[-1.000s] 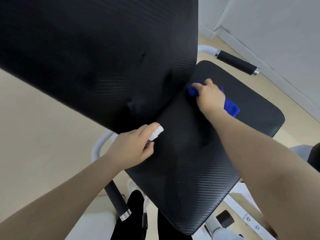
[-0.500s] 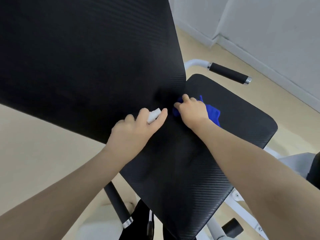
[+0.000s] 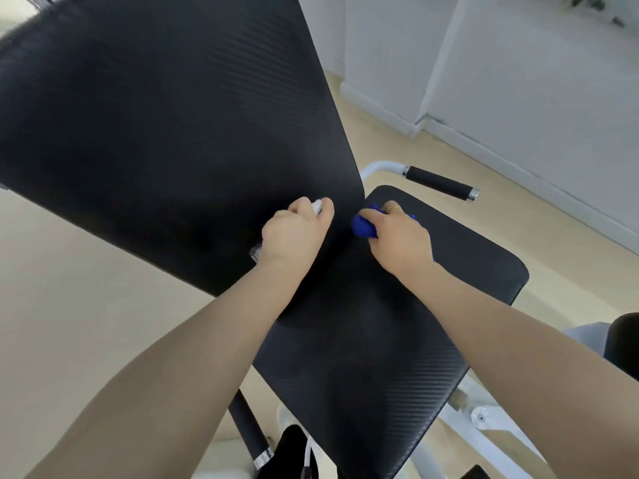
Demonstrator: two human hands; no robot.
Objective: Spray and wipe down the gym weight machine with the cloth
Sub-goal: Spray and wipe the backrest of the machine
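The weight machine has a black textured seat pad (image 3: 397,340) and a tall black backrest pad (image 3: 166,133) that meet in a crease at the frame's middle. My right hand (image 3: 397,240) grips a bunched blue cloth (image 3: 363,227) at that crease, on the rear of the seat. My left hand (image 3: 294,233) is curled round a small spray bottle; its white top (image 3: 316,206) shows between my fingers and its clear base (image 3: 256,253) sticks out below my palm, close against the backrest.
A white frame tube with a black foam handle (image 3: 439,184) juts out right of the seat. A second black handle (image 3: 247,430) runs down at the lower middle. White frame parts (image 3: 480,418) sit lower right. Pale floor surrounds the machine; white walls (image 3: 518,81) stand at the upper right.
My right hand has drawn the blue cloth left along the seat into the crease and bunched it. My left hand has risen with the bottle up to the backrest. The view has tilted upward.
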